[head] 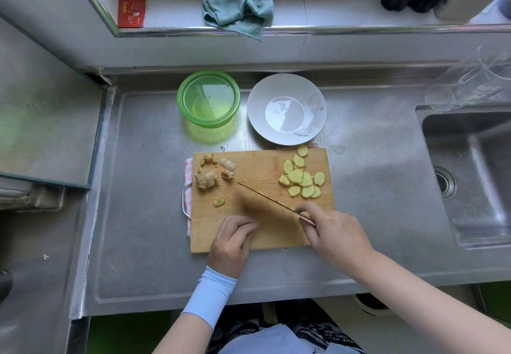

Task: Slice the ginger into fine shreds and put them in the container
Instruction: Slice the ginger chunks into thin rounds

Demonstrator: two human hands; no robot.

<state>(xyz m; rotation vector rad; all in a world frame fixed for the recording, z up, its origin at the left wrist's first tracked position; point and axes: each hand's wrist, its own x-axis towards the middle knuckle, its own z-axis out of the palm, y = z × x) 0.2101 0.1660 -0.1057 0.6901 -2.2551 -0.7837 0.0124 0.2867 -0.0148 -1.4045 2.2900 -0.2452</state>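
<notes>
Head view, from the left: the green container (208, 99) stands behind the cutting board (257, 171), and unpeeled ginger knobs (207, 178) lie in the board's far left corner. My left hand (232, 240) rests with fingers curled against the blurred knife (265, 207) blade, which hides whatever they may hold, so I cannot tell. Further right, the white plate (286, 109) reads "Good life", peeled ginger slices (301, 179) are heaped on the board, and my right hand (331, 232) wraps the mostly covered handle.

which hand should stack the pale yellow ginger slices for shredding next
Probably the left hand: the right hand grips the steel knife, though the pale yellow ginger slices lie on its side.
</notes>
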